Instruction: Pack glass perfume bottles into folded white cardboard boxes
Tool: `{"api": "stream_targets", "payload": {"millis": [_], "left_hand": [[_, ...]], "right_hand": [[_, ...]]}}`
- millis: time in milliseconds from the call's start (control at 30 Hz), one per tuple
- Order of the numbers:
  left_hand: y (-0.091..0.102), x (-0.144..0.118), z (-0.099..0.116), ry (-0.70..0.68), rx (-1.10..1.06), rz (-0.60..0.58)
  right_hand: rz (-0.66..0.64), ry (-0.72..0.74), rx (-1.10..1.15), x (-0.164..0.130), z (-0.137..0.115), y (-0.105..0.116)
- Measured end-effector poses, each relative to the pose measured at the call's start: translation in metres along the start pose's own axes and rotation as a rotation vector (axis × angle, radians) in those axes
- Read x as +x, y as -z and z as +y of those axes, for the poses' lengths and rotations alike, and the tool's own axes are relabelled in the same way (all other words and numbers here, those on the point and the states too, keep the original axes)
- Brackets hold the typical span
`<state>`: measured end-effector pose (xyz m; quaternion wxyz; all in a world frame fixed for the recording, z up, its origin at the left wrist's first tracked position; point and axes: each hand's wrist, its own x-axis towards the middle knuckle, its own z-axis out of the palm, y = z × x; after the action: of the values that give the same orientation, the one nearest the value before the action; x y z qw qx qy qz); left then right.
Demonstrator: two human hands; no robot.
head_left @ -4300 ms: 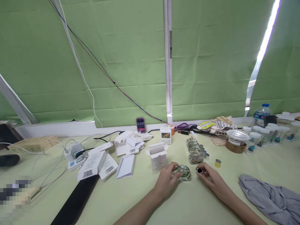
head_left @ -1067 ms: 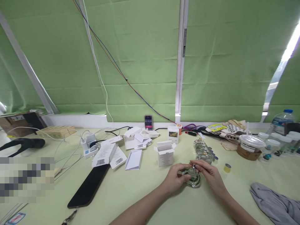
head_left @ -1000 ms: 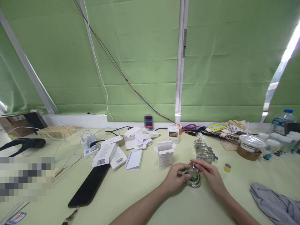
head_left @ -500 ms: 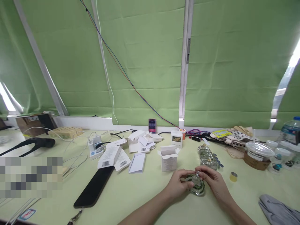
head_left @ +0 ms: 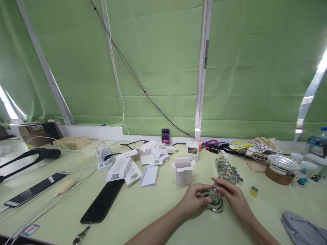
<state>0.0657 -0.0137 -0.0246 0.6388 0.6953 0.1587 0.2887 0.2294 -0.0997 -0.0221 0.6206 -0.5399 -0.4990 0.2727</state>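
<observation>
Low over the table's right half, a round, flat, clear glass ornament [head_left: 216, 205] with green inside is tilted between my hands. My left hand [head_left: 195, 200] closes around its left side, thumb across the face. The fingers of my right hand [head_left: 233, 199] pinch the small silvery fitting [head_left: 215, 188] at its top, and the right index finger extends over it toward the left. Just behind, a row of similar clear glass ornaments [head_left: 224, 170] stands close together. Small dark discs [head_left: 238, 175] lie beside that row. An open white box [head_left: 184, 172] stands left of them.
Flattened white cartons [head_left: 120, 169] and a black phone [head_left: 103, 200] lie to the left, with cables and another phone [head_left: 35, 189] farther over. A yellow roll [head_left: 253, 192], lidded bowl [head_left: 283, 163], clear cups [head_left: 307, 166] and grey cloth [head_left: 302, 228] are at right.
My right index finger has straightened out above the ornament's top. Both hands keep their hold, and the ornament has barely shifted.
</observation>
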Motion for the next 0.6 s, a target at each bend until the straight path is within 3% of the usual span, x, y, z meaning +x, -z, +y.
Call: {"api": "stream_targets", "payload": {"millis": [600], "left_hand": [[0.0027, -0.0009, -0.0026, -0.027, 0.059, 0.001]], "right_hand": [[-0.029, 0.052, -0.038, -0.0023, -0.0004, -0.0016]]}}
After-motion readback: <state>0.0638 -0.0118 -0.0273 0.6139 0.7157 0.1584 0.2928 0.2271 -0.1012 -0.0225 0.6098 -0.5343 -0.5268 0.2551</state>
